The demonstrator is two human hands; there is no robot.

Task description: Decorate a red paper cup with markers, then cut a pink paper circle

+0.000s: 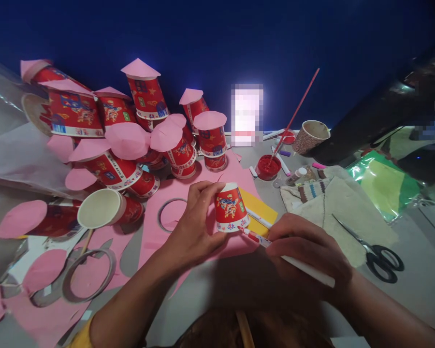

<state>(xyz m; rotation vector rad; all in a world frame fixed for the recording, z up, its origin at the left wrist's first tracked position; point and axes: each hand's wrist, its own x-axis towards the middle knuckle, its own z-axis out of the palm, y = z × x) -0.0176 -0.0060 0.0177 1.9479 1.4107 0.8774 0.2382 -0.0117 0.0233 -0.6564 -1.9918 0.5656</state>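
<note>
Paper cup (pixel 231 208): stands upside down, wide rim down, on the pink paper sheet (pixel 152 241) at table centre, just in front of the person. Red glossy wall with a printed cartoon figure, white band at the rim, white base on top. Shape is a short tapered cone.

Left hand (pixel 195 227): closed round the cup's left side, thumb and fingers wrapped on the wall and base.

Right hand (pixel 308 251): clenched on a marker (pixel 255 238) with a white barrel and red markings. The tip touches the cup's rim at lower right.

Yellow card (pixel 261 208): flat, matte, lies just behind the cup and partly under it.

Pink sheet: thin, matte, with a round hole cut out left of the cup.

Left and behind: a pile of like cups (pixel 145 96), each capped with a pink paper cone or disc, some lying on their sides.

Near left edge: tape ring (pixel 89 275), grey, flat on pink offcuts.

Right of cup: woven cloth (pixel 333 203), beige and coarse, with black-handled scissors (pixel 379 253) on its edge, blades shut.

Behind: red paint pot (pixel 268 166) with a thin brush (pixel 293 116) leaning in it, and beside that a brown patterned cup (pixel 310 135), upright.
</note>
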